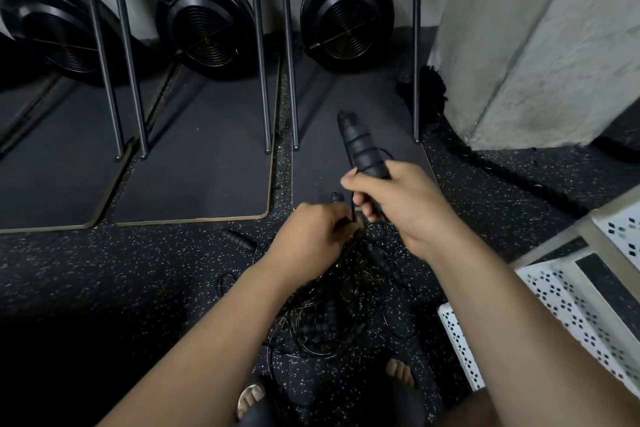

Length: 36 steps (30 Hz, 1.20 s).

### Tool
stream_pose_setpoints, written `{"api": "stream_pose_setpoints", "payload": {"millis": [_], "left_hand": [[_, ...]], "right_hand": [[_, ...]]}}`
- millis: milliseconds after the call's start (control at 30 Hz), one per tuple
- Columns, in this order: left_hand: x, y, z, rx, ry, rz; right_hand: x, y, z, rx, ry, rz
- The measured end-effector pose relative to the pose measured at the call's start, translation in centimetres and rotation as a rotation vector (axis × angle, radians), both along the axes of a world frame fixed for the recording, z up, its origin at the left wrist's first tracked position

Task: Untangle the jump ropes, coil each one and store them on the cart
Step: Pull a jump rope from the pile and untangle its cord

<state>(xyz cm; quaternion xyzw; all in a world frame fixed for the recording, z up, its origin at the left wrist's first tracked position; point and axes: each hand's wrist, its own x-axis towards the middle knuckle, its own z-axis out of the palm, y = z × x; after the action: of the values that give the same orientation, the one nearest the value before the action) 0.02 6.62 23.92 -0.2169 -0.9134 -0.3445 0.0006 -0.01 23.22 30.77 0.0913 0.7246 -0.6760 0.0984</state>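
From the head view, the person's right hand point(405, 208) grips the lower end of a black jump-rope handle point(363, 149), fingers point(367, 211) curled round it. The handle points up and away from the body, and thin black cord is wound around it in a spiral. A strand of that cord point(353, 210) drops from the handle to the left hand point(311, 236), which sits just below and to the left. Its fingers are curled in and pinch the strand, though the fingertips themselves are hidden behind the back of the hand.

Beneath both hands, between the forearms, a tangle of jump ropes point(329, 308) lies on the dark speckled floor point(104, 270), thin loops mixed with several ribbed handles. One loose handle point(239, 240) rests on the floor to the left of the left hand, apart from the heap.

The white perforated cart point(568, 291) stands at the right edge, near the right forearm; no rope shows on its visible shelves.

Farther back, dark mats point(201, 166) lie under thin metal legs, and round black fan housings point(346, 17) stand against the wall. A pale concrete pillar point(536, 28) rises at the upper right, with a thick black rope point(519, 177) on the floor along its base. Toes in sandals point(400, 371) show at the bottom.
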Motion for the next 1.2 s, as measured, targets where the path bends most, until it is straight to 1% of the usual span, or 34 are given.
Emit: {"api": "stream_pose_setpoints", "payload": {"millis": [133, 200, 267, 400, 500, 567, 633, 667, 800, 867, 967, 1100, 1200], "left_hand": [[-0.1, -0.4, 0.4, 0.065, 0.047, -0.023], [-0.1, -0.4, 0.3, 0.109, 0.056, -0.012], [0.0, -0.4, 0.3, 0.178, 0.002, 0.053], [0.0, -0.1, 0.5, 0.224, -0.104, 0.154], [0.1, 0.3, -0.4, 0.172, -0.187, 0.2], [0.3, 0.6, -1.3, 0.158, -0.28, 0.246], [0.5, 0.8, -1.8, 0.212, -0.383, 0.285], [0.5, 0.9, -1.9, 0.214, -0.394, 0.305], [0.4, 1.2, -2.0, 0.104, -0.334, 0.374], [0.1, 1.1, -2.2, 0.111, -0.325, 0.382], [-0.2, 0.8, -2.5, 0.151, -0.308, 0.331], [-0.3, 0.7, -2.2, 0.105, -0.288, 0.253], [0.0, 0.9, -1.8, 0.189, -0.373, 0.241]], "right_hand": [[0.1, 0.0, 0.1, 0.204, 0.0, 0.049], [0.1, 0.0, 0.2, 0.22, 0.015, 0.039], [0.1, 0.1, 0.4, 0.216, 0.038, 0.023], [0.1, 0.1, 0.4, 0.182, 0.055, 0.008], [0.0, 0.1, 0.8, 0.084, 0.048, -0.019], [0.1, -0.1, 1.1, 0.025, 0.035, -0.005], [0.3, -0.3, 1.4, 0.002, 0.034, 0.026], [0.4, -0.5, 1.5, -0.009, 0.035, 0.034], [0.6, -0.3, 2.1, -0.098, 0.041, 0.02], [0.5, -0.1, 2.4, -0.154, 0.047, -0.002], [0.5, 0.2, 2.7, -0.184, 0.048, -0.006], [0.4, 0.3, 2.6, -0.18, 0.05, -0.014], [0.4, 0.3, 2.5, -0.18, 0.049, -0.015]]}}
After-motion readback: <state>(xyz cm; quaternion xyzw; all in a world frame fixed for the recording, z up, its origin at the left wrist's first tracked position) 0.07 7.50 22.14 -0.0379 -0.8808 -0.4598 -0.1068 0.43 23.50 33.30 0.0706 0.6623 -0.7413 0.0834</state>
